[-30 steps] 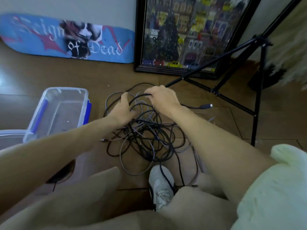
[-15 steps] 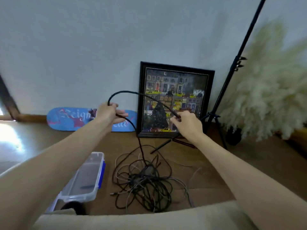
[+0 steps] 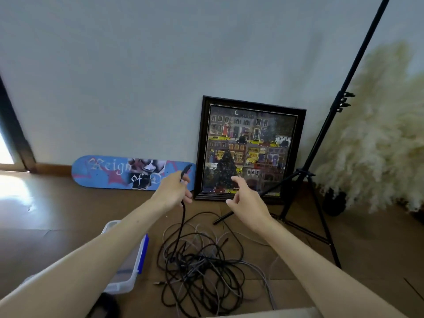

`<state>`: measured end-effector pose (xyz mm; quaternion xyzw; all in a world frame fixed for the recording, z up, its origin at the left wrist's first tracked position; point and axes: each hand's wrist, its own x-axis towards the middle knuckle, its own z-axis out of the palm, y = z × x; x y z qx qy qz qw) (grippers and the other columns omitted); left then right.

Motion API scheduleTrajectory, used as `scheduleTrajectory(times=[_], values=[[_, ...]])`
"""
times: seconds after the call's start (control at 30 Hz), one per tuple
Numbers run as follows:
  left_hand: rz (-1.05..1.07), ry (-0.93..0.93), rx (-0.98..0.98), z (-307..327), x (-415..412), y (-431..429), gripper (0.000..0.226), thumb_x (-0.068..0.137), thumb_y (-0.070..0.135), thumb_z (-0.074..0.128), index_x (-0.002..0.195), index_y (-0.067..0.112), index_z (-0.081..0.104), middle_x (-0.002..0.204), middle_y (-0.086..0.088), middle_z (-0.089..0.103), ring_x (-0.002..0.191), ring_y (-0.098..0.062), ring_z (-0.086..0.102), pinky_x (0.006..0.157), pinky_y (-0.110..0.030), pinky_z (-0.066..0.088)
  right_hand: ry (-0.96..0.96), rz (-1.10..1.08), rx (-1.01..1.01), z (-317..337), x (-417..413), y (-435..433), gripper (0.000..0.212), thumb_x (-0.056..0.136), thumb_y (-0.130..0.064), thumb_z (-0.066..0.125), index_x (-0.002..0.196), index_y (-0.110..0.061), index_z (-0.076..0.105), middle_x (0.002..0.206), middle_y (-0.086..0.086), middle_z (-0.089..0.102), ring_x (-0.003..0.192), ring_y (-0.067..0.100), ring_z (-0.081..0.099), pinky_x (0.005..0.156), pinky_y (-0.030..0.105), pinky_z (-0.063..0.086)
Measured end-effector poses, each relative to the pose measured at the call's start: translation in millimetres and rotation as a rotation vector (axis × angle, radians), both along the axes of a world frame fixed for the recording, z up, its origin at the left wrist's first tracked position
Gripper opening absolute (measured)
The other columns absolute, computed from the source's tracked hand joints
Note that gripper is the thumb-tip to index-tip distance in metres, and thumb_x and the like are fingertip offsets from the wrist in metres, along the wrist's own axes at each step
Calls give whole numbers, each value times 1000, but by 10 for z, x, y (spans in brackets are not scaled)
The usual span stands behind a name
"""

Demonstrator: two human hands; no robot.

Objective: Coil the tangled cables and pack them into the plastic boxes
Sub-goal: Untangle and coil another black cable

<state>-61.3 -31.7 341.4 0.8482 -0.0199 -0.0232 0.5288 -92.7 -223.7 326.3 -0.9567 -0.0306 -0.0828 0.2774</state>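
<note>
The right hand [image 3: 249, 198] has let go of the black cable [image 3: 182, 223], and its fingers are now spread, holding nothing. The left hand [image 3: 173, 191] grips the cable near its end, which pokes up at 12 o'clock. The rest drops at 6 o'clock into the tangle [image 3: 202, 269] on the floor. The plastic box [image 3: 125, 284] sits at the tangle's 9 o'clock.

Black and grey cables [image 3: 202, 267], clear box [image 3: 128, 269] with blue latch [image 3: 142, 253], blue skateboard deck [image 3: 110, 173], dark-framed picture [image 3: 250, 150]

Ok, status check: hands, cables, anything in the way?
Left hand grips black cable near its end, lifted. Right hand open, empty. Rest of tangle on floor beside plastic box. Tripod leg reaches tangle's far edge.
</note>
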Motion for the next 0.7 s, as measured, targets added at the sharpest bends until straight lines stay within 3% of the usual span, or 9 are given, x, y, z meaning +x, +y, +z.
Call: scheduleTrajectory(times=[0.1, 0.2, 0.27, 0.37, 0.43, 0.5, 0.57, 0.7], values=[[-97, -2, 104, -10, -26, -29, 23, 101, 7, 29, 112, 7, 49, 74, -10, 62, 62, -20, 64, 52, -26, 45, -101, 43, -70, -2, 35, 74, 79, 92, -24, 62, 151, -29, 10, 134, 3, 34, 123, 21, 38, 90, 36, 46], [-164, -40, 163, 8, -67, -108, 23, 100, 6, 32, 109, 12, 52, 74, -5, 63, 62, -16, 64, 53, -24, 43, -120, 26, -237, -35, 5, 28, 80, 92, -29, 62, 152, -28, 9, 154, 8, 9, 142, 26, 10, 114, 42, 19], [-186, -90, 191, 28, -80, -156, 24, 100, 5, 34, 106, 13, 55, 76, -4, 63, 62, -14, 64, 49, -16, 40, -146, -36, -351, -99, -25, -65, 66, 94, -30, 58, 149, -27, 21, 156, 9, 5, 145, 25, 2, 117, 45, -2], [-175, -176, 200, 56, -86, -184, 25, 98, 2, 36, 103, 7, 61, 79, -6, 62, 63, -12, 63, 49, -6, 38, -165, -104, -429, -125, -11, -247, 25, 98, -31, 50, 121, -21, 55, 153, 7, 21, 144, 24, 12, 116, 45, -6], [-104, -237, 121, 95, -81, -181, 25, 98, 0, 38, 100, 4, 63, 81, -9, 62, 63, -11, 61, 53, -4, 41, -70, -104, -377, -124, 32, -349, 27, 100, -35, 46, 98, -16, 64, 126, 4, 50, 125, 22, 42, 115, 44, 10], [8, -279, 7, 153, -60, -151, 24, 97, -1, 39, 96, 5, 63, 79, -9, 61, 65, -11, 60, 56, -7, 45, 48, -108, -123, -114, 64, -418, 34, 101, -35, 44, 82, -14, 62, 84, 0, 59, 81, 18, 58, 95, 38, 39], [137, -272, -125, 199, -5, -92, 23, 97, 2, 39, 97, 5, 62, 78, -7, 61, 71, -13, 63, 62, -22, 50, 115, -149, 128, -107, 98, -464, 36, 102, -32, 44, 76, -12, 59, 69, 4, 61, 60, 17, 54, 69, 33, 47], [227, -196, -224, 238, 79, -15, 17, 97, 10, 47, 111, 7, 55, 90, -9, 62, 82, -14, 63, 72, -37, 55, 258, -183, 485, 38, 51, -495, 41, 102, -30, 45, 66, -11, 51, 46, -1, 38, 38, 12, 36, 45, 25, 40]])
